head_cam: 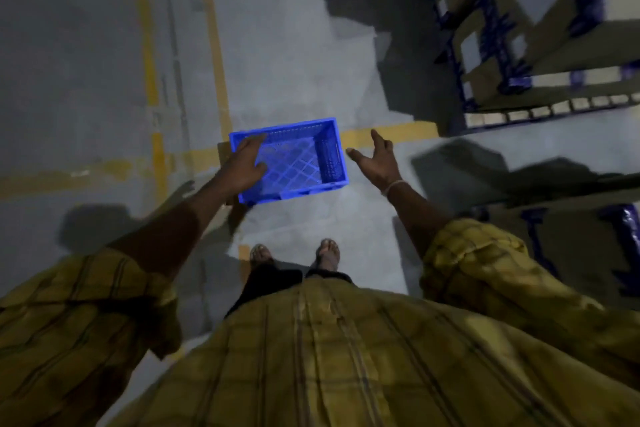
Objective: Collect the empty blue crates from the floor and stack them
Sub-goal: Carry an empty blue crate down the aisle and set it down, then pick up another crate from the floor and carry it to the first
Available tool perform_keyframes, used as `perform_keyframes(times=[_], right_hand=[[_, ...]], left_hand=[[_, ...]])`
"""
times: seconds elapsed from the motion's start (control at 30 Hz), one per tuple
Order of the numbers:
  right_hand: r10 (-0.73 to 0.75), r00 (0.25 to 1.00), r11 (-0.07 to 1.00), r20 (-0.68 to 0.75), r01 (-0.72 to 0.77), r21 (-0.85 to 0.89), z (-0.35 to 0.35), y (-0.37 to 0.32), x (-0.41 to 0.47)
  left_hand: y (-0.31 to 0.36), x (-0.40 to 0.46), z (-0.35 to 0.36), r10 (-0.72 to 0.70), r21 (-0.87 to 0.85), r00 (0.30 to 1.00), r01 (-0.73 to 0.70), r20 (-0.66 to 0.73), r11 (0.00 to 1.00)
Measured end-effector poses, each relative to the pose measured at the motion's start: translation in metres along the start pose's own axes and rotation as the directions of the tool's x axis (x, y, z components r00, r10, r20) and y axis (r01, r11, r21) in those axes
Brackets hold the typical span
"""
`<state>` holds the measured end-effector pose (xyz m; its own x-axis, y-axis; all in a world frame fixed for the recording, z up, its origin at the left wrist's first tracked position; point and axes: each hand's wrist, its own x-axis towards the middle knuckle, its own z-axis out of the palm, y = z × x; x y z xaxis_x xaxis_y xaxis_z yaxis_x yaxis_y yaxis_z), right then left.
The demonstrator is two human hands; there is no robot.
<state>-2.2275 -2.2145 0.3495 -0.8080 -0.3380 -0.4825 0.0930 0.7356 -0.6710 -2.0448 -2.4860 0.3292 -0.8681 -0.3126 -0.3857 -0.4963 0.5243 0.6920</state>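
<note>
A: Looking straight down from the head view: one blue crate [289, 160] at centre frame, empty, lattice bottom showing, slotted walls. It seems to sit on the grey concrete floor [284, 55], though blur keeps me from ruling out that it is lifted.

B: Hands?

A: Left hand [246, 163] overlaps the crate's left side, fingers spread, thumb apart, over the left rim and part of the interior. Cannot tell whether it touches the plastic or only hovers above it. Not clamped on anything I can see.

B: And the right?

A: Right hand [375, 158] is just right of the crate, clear of its right wall, palm turned inward, fingers splayed wide, holding nothing. A pale band [393, 186] circles that wrist.

B: Surroundings?

A: Yellow floor lines [149, 80] run up the left part of the frame, and a cross line passes behind the crate. Upper right: cardboard boxes [540, 10] stacked on a blue pallet [519, 81], blurred. More blue at the right edge, lower down, too dark to identify.

B: The person?

A: Yellow checked shirt [346, 357] fills the bottom of the frame, sleeves rolled on both forearms. Two feet in sandals [294, 255] stand just below the crate.
</note>
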Motion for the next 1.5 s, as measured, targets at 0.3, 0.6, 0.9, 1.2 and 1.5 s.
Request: perform_keyframes(times=[0.3, 0.6, 0.9, 1.2, 1.5], right_hand=[[0.021, 0.983, 0.984, -0.184, 0.012, 0.175, -0.04, -0.012, -0.096], [0.299, 0.835, 0.918, -0.462, -0.119, 0.379, -0.017, 0.028, -0.227], [0.601, 0.541, 0.767, -0.588, -0.184, 0.615, 0.042, 0.094, -0.414], [0.809, 0.197, 0.58, -0.554, -0.108, 0.808, 0.118, 0.182, -0.614], [0.913, -0.12, 0.401, -0.39, 0.085, 0.912, 0.214, 0.258, -0.809]], left_hand=[[0.068, -0.015, -0.013, 0.222, 0.0, 0.971, -0.223, 0.091, 0.975], [0.112, -0.029, -0.01, 0.383, -0.013, 0.837, -0.411, 0.392, 0.912], [0.149, -0.105, 0.078, 0.49, -0.07, 0.536, -0.623, 0.688, 0.779], [0.2, -0.259, 0.214, 0.461, -0.157, 0.174, -0.788, 0.87, 0.595], [0.202, -0.473, 0.355, 0.307, -0.328, -0.208, -0.846, 0.929, 0.42]])
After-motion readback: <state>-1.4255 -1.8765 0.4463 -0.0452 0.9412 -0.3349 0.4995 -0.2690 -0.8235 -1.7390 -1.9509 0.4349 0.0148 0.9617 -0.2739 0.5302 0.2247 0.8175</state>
